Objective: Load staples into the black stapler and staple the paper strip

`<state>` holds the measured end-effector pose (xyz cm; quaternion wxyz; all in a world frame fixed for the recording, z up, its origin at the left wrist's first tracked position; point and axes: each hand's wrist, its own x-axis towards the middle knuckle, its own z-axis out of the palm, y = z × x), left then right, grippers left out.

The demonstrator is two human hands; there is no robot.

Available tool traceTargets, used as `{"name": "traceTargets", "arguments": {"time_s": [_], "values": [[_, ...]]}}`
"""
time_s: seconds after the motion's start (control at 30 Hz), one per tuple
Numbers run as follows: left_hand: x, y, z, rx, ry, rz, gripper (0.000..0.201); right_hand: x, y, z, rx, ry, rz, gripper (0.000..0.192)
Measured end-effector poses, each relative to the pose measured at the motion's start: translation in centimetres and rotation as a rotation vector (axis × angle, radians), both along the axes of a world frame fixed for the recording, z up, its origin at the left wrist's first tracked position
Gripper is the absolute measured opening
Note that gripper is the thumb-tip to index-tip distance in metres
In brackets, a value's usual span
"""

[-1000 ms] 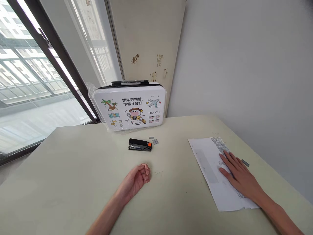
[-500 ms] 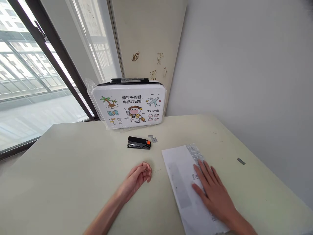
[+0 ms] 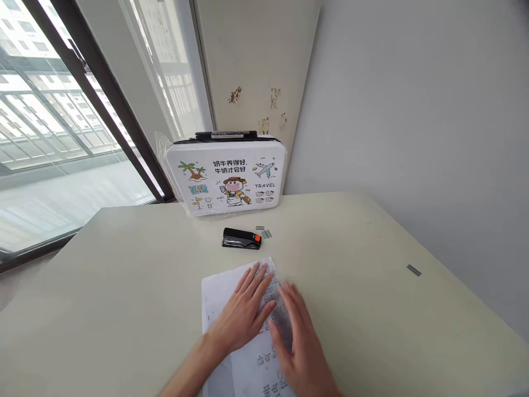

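Note:
Printed paper sheets (image 3: pixel 248 364) lie on the table in front of me, their top edges slightly fanned. My left hand (image 3: pixel 243 314) rests flat on the upper part of them, fingers stretched out. At the sheets' right edge is my right hand (image 3: pixel 300 342), its fingers apart and a little blurred; whether it touches the paper I cannot tell. Beyond the paper lies a black stapler (image 3: pixel 242 239) with an orange patch on its right end. Small strips of staples (image 3: pixel 265 233) sit just right of the stapler.
A white cartoon-printed case (image 3: pixel 227 176), partly in clear plastic, stands upright at the table's back edge. One more staple strip (image 3: pixel 414 270) lies far right. The pale table (image 3: pixel 124 298) meets a wall on the right and a window (image 3: pixel 61 121) on the left.
The paper has moved left with my right hand. My left hand, earlier curled beside the paper, now lies flat on it. My right hand has shifted from the paper's middle to its right edge.

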<state>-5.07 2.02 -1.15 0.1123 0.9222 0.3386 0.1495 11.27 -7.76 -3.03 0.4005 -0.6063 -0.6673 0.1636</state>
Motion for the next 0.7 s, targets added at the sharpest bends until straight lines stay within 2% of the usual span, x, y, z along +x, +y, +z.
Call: {"name": "traceTargets", "arguments": {"time_s": [0.1, 0.2, 0.3, 0.4, 0.53, 0.6, 0.7], "values": [[-0.3, 0.4, -0.1, 0.045, 0.018, -0.022, 0.066, 1.8, 4.1, 2.2, 0.024, 0.007, 0.019, 0.054], [-0.3, 0.7, 0.3, 0.046, 0.035, -0.042, 0.063, 2.2, 10.0, 3.5, 0.103, -0.069, 0.078, 0.048], [-0.3, 0.7, 0.6, 0.050, 0.012, -0.029, 0.060, 1.0, 15.7, 3.4, 0.136, -0.181, 0.155, 0.048], [-0.5, 0.6, 0.6, 0.051, -0.015, 0.000, 0.054, -0.9, 19.6, 2.9, 0.124, -0.215, 0.208, 0.042], [-0.7, 0.6, 0.5, 0.013, -0.024, 0.004, 0.048, -2.0, 21.6, 2.6, 0.129, -0.198, 0.264, 0.021], [-0.9, 0.6, 0.5, 0.005, -0.052, 0.005, 0.047, -1.5, 21.4, 3.0, 0.137, -0.165, 0.261, 0.018], [-1.1, 0.8, 0.4, 0.004, -0.077, 0.003, 0.048, 0.8, 19.7, 3.8, 0.144, -0.092, 0.220, 0.023]]}}
